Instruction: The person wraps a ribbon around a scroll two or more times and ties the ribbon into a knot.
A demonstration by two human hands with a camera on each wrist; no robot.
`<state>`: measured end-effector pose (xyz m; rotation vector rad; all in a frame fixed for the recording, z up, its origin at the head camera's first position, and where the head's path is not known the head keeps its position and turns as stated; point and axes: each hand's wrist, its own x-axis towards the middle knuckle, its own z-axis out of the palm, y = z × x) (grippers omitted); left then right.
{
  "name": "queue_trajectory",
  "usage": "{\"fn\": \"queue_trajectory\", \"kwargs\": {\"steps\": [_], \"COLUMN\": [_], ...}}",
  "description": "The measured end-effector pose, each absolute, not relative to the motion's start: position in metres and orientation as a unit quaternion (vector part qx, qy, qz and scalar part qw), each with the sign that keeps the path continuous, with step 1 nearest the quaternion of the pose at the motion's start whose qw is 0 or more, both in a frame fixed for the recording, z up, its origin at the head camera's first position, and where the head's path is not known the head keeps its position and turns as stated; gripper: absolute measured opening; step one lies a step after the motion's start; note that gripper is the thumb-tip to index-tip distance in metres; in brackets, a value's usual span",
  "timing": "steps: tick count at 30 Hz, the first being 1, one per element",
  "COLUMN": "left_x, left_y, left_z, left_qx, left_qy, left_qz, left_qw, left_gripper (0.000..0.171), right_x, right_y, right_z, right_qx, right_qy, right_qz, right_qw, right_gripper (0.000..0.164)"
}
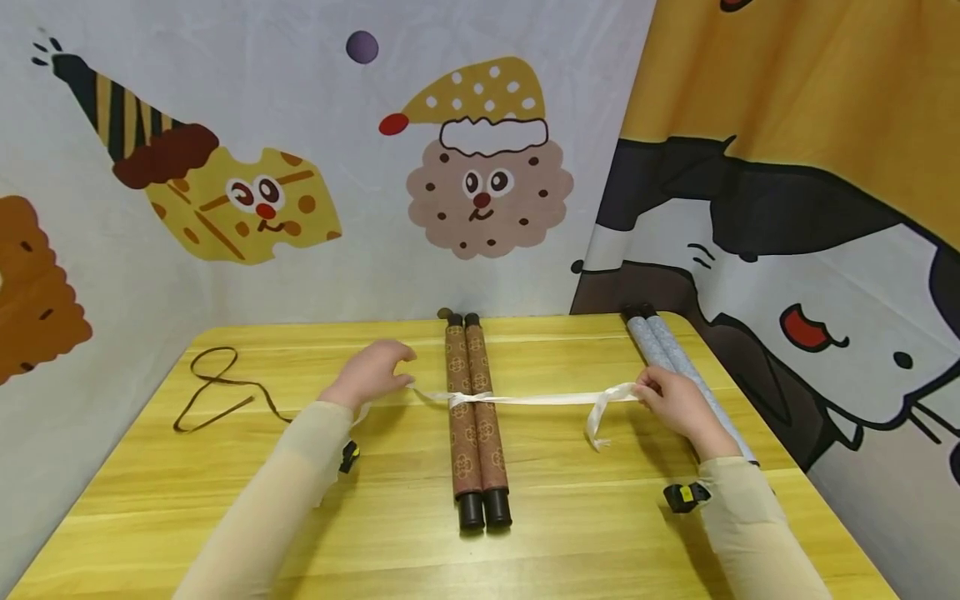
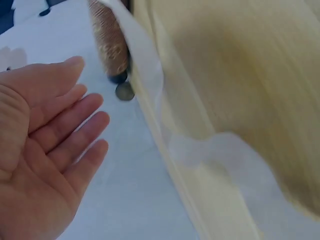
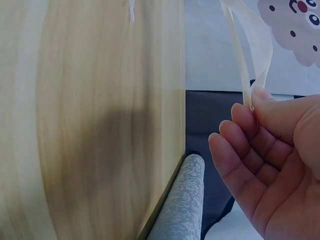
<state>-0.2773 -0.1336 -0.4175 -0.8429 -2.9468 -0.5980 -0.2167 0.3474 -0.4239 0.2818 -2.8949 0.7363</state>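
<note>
Two brown patterned scroll rolls (image 1: 471, 433) with black end knobs lie side by side on the table, and a white ribbon (image 1: 551, 399) is knotted around their middle. My right hand (image 1: 675, 400) pinches the ribbon's right part between thumb and forefinger; its loose end dangles beside it. The right wrist view shows the folded ribbon (image 3: 243, 55) at the fingertips. My left hand (image 1: 372, 372) hovers left of the scrolls, fingers loosely bent, holding nothing. In the left wrist view the ribbon's other length (image 2: 150, 65) hangs apart from that hand (image 2: 55, 130).
A pair of grey-blue patterned scrolls (image 1: 678, 358) lies along the table's right edge. On the left, a thin dark brown cord (image 1: 232, 382) forms a loose loop on the wooden table (image 1: 150, 492). A printed cartoon curtain (image 1: 300, 50) stands behind.
</note>
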Motion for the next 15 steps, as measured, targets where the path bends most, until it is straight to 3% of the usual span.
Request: {"fn": "queue_trajectory", "kwargs": {"steps": [4, 10, 15], "left_x": [-0.282, -0.286, -0.285], "left_y": [-0.121, -0.110, -0.109], "left_z": [-0.425, -0.441, -0.447], "left_qx": [-0.291, -0.302, -0.274], "left_qy": [-0.945, -0.949, -0.958], "left_qz": [-0.151, -0.090, -0.082], "left_qw": [-0.009, 0.004, -0.002], "left_gripper": [0.034, 0.014, 0.013], "right_x": [-0.217, -0.217, -0.217], "right_y": [0.349, 0.349, 0.350], "right_z": [-0.426, -0.428, -0.428], "right_qx": [0.096, 0.098, 0.103], "right_qy": [-0.962, -0.961, -0.959], "right_qz": [0.243, 0.248, 0.255], "right_qw": [0.074, 0.068, 0.064], "right_gripper": [0.015, 0.015, 0.016]}}
